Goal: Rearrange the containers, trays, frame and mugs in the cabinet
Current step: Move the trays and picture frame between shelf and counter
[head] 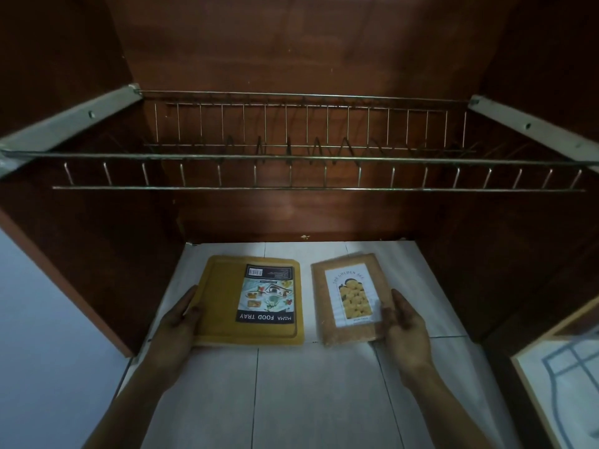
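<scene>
A yellow food tray (220,303) with a printed label lies flat on the white-lined cabinet floor (317,393), left of centre. My left hand (180,322) holds its left edge, thumb on top of the rim. Right of it lies a brown wooden frame (321,306) with a picture of yellow fruit, wrapped in clear film. My right hand (405,322) grips the frame's right edge near the front corner, thumb over the film. Tray and frame lie side by side with a narrow gap between them.
A wire dish rack (291,157) spans the cabinet above the floor on two grey brackets. Dark wooden walls close in left, right and behind. An open cabinet door with a glass pane (564,377) stands at the lower right.
</scene>
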Demonstrator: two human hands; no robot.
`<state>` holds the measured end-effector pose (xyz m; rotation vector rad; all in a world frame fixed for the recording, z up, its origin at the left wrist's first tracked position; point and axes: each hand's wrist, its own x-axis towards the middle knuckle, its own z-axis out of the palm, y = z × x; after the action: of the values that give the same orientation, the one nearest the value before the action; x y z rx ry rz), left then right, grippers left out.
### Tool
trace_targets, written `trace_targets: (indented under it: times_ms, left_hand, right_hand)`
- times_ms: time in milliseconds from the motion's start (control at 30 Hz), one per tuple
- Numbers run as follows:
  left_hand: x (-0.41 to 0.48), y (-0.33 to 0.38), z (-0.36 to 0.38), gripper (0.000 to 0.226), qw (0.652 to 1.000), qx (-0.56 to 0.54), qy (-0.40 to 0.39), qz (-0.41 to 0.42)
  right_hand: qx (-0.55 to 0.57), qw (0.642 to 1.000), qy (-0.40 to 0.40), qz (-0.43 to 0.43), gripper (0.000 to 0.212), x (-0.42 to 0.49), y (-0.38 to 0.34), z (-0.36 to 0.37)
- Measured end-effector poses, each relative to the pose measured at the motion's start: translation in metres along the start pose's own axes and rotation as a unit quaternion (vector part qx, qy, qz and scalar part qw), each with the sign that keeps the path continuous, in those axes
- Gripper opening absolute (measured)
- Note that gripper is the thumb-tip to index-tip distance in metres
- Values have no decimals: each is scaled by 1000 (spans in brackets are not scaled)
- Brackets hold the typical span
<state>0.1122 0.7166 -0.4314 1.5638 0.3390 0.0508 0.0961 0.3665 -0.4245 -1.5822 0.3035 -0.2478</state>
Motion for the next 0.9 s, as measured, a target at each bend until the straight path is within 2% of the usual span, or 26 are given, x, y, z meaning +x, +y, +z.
trace_targets:
  times_ms: [133, 267, 333, 467, 667, 767, 900]
  left_hand:
    - [0, 0, 0, 43, 1000, 25, 8, 11]
    - [-1, 1, 1, 43, 999, 42, 3, 14]
    - [-2, 1, 1, 44, 999, 49, 8, 13]
    - [-3, 0, 0, 46, 997, 75, 2, 0]
    - [-9, 4, 12, 45, 987, 149, 31, 48]
    - [-10, 4, 15, 47, 963, 248, 72, 79]
    - [-14, 1, 17, 27, 925, 345, 100, 126]
  right_hand:
    - [-31, 999, 15, -23, 16, 2, 6, -1]
    - [-140, 989, 14, -44, 31, 7, 20, -2]
    - [-178, 982, 9, -58, 32, 7, 20, -3]
    - [-258, 963, 8, -78, 17, 4, 15, -5]
    - [-376, 922, 16, -92, 22, 4, 15, -3]
    - [-425, 897, 35, -118, 30, 7, 25, -4]
    - [-468, 871, 53, -137, 59, 11, 38, -6]
